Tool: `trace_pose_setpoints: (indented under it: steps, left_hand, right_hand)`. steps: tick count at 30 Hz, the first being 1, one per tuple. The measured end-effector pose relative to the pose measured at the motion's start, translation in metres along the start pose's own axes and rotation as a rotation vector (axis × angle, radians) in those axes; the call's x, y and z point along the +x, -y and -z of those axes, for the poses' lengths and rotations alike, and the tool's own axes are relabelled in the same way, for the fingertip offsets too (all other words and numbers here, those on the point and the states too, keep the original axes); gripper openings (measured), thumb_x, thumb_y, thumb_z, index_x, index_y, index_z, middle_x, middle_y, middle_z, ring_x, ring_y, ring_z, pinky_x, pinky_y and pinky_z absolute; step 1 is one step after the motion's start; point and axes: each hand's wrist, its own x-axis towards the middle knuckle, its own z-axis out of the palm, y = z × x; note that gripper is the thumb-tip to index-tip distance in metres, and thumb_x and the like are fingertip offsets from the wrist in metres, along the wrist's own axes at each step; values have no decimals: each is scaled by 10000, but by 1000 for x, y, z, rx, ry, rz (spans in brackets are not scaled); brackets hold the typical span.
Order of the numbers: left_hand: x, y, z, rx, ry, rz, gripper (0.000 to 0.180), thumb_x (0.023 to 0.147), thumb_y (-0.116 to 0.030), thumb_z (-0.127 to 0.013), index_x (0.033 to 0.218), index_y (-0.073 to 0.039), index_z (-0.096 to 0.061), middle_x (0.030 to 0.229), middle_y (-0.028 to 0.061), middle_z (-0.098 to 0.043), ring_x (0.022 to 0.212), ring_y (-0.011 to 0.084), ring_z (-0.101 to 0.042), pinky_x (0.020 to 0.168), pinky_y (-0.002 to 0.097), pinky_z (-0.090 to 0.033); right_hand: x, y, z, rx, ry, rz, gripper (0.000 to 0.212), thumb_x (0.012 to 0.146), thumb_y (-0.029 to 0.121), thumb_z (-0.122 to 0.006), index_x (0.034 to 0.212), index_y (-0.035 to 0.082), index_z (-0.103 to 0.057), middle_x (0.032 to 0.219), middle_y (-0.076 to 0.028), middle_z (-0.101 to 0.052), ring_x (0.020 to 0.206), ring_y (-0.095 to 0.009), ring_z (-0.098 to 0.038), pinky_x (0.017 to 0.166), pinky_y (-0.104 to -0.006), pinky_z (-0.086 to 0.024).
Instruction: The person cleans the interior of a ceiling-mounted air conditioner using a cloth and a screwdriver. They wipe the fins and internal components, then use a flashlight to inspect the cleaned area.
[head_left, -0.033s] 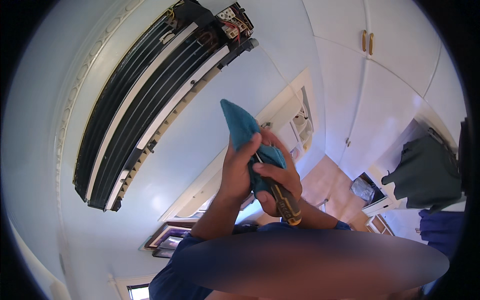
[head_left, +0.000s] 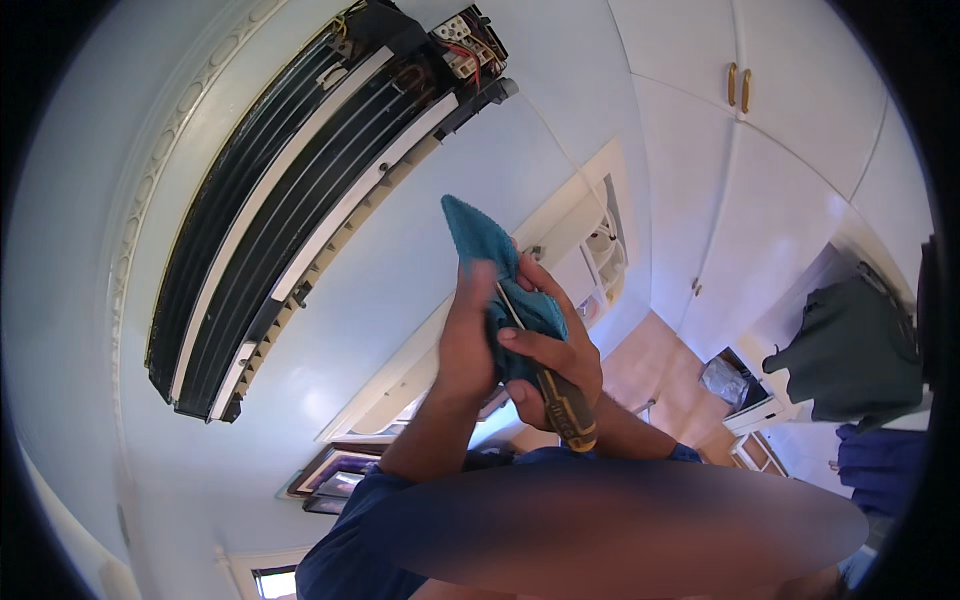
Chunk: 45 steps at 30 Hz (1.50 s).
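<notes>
My right hand (head_left: 565, 345) grips a screwdriver (head_left: 568, 410) with a dark and yellow handle, the handle end pointing down toward me. Its thin metal shaft shows along a teal cloth (head_left: 485, 240), which is bunched between my two hands. Round the cloth's left side is my left hand (head_left: 466, 335), its thumb smeared by motion. A pointed corner of the cloth sticks up above both hands. Beyond them, an air conditioner indoor unit (head_left: 310, 190) hangs on the wall with its cover off, showing dark fins and light strips.
Wires and terminal blocks (head_left: 462, 52) are exposed at the unit's upper right end. White cupboards (head_left: 750, 180) with brass handles stand at right, near hanging dark clothes (head_left: 855, 345). A shelf niche (head_left: 600, 260) is set beyond my hands. Picture frames (head_left: 335, 478) sit at lower left.
My left thumb has lifted off the front of the cloth and moved slightly left, uncovering more of the screwdriver's shaft. The screwdriver handle has shifted slightly left.
</notes>
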Motion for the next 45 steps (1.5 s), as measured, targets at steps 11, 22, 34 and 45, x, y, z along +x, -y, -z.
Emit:
trace_pose_setpoints:
  steps: [11,22,34,45]
  left_hand:
    - [78,-14,4,767,186,-504,604,1089,-439,-489,1512,-8,-474,1431,187,-477,1371,308,-412,1137,471,-333]
    - [171,-12,15,1882,-816,-1250,557,955,-343,-743,1451,-123,-616,1348,147,-487,1336,322,-374,1008,509,-284]
    - [209,-10,27,1461,-900,-1447,477,655,2,-771,1062,-247,-792,1100,10,-498,1142,223,-417,900,431,-230]
    - [221,-9,29,1311,-916,-1584,495,618,15,-780,1030,-260,-798,1040,-48,-559,1072,182,-460,893,394,-231]
  right_hand:
    - [40,-37,51,128,-109,-26,282,997,240,-699,1200,46,-674,1428,-412,-552,1362,-482,-565,1057,-478,-505]
    - [87,-42,119,292,-279,-222,424,936,336,-761,1192,22,-635,1293,-313,-668,1109,-291,-672,989,-383,-515]
    - [161,-47,127,45,70,-198,457,958,375,-755,1202,0,-658,1251,-269,-710,1044,-250,-684,918,-331,-529]
    - [243,-57,63,-143,167,-174,229,905,2,-657,1121,8,-733,1006,-53,-704,886,-98,-649,821,-244,-512]
